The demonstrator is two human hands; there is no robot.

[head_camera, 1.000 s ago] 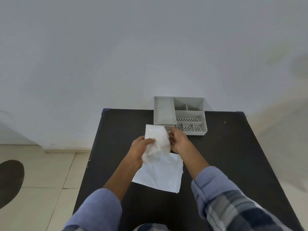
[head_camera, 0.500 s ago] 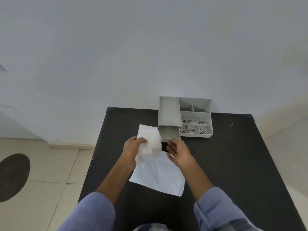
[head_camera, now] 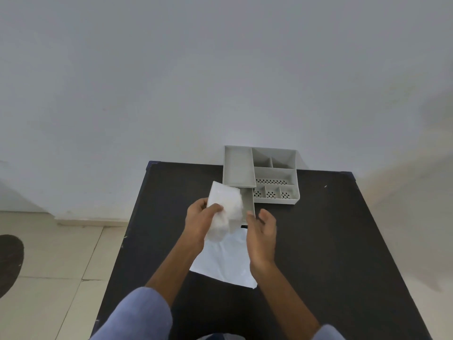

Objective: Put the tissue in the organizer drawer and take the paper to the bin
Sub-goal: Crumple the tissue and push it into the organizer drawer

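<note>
A grey organizer [head_camera: 274, 173] stands at the far edge of the black table [head_camera: 331, 241]. Its drawer [head_camera: 248, 204] is pulled out toward me on the left side. My left hand [head_camera: 199, 220] grips a white tissue [head_camera: 226, 209], held in front of the open drawer and covering most of it. My right hand [head_camera: 262, 231] hovers just right of the drawer front, fingers apart, holding nothing. A white sheet of paper [head_camera: 225, 261] lies flat on the table under both hands.
A plain wall rises behind the table. Tiled floor [head_camera: 61, 266] lies to the left, with a dark round mat [head_camera: 9, 261] at the left edge. No bin is in view.
The drawer has slid further out toward me. My right hand has let go of the drawer front and opened. My left hand has brought the tissue over the drawer.
</note>
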